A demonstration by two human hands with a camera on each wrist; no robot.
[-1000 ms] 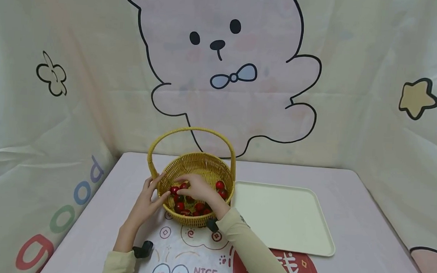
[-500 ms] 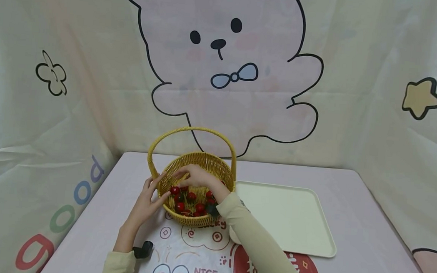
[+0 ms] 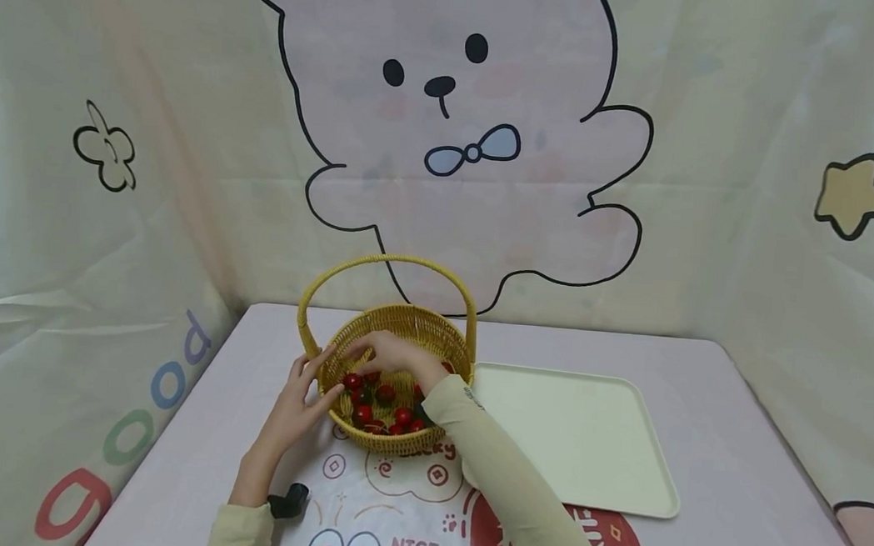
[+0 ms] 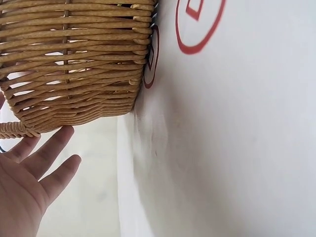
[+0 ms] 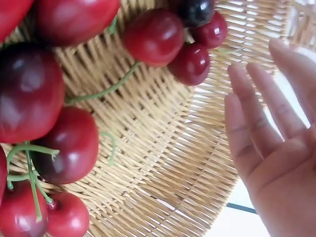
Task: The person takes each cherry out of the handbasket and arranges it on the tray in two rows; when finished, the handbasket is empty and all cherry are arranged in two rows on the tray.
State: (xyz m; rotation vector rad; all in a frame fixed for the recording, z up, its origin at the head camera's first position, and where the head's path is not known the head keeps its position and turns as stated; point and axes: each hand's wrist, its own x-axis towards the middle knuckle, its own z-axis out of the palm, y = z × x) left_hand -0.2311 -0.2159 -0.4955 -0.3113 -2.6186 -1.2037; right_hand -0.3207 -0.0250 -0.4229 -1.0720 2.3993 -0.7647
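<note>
A yellow wicker basket [image 3: 389, 444] with a tall handle stands on the table in the head view. Inside lie several red cherries [image 3: 362, 415], some with green stems, as the right wrist view shows. My left hand [image 3: 297, 406] rests against the basket's left side with its fingers spread; in the left wrist view those fingers [image 4: 54, 145] are extended along the wicker wall. Over the basket's inside hovers my right hand [image 3: 394, 356], above the cherries. Its fingers [image 5: 256, 108] look loosely extended in the right wrist view, with nothing seen between them. My right forearm hides part of the basket's right side.
A cream rectangular tray [image 3: 577, 440] lies right of the basket, partly behind my right sleeve [image 3: 507, 478]. Printed drawings and a red patch mark the table cover [image 3: 393, 504]. A cloth backdrop [image 3: 655, 261] encloses the table's back and sides.
My right hand has moved a little up and back within the basket, and its forearm now covers the cherries on the right. My left hand has kept its place on the basket.
</note>
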